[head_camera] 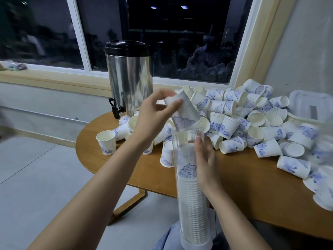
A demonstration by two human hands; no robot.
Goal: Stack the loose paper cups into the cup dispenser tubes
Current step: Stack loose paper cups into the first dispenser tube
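over wooden table (243, 186) by dark window (180, 42), left grip (155, 114) pinches cup (185, 112), right grip (205, 159) flat

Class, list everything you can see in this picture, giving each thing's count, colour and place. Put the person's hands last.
dispenser tube: one, clear, upright in front of the table, mostly full of stacked cups.
held cup: one, white with blue pattern, tilted mouth down at the tube's top.
loose cups: too many to count, white and blue, heaped on the table.
table: one, wooden.
urn: one, steel with black lid and tap, at the table's back.
trays: white, count unclear, far right.
window: dark panes, white frame, behind.
left hand: pinches the held cup's base.
right hand: straight fingers against the tube's side.
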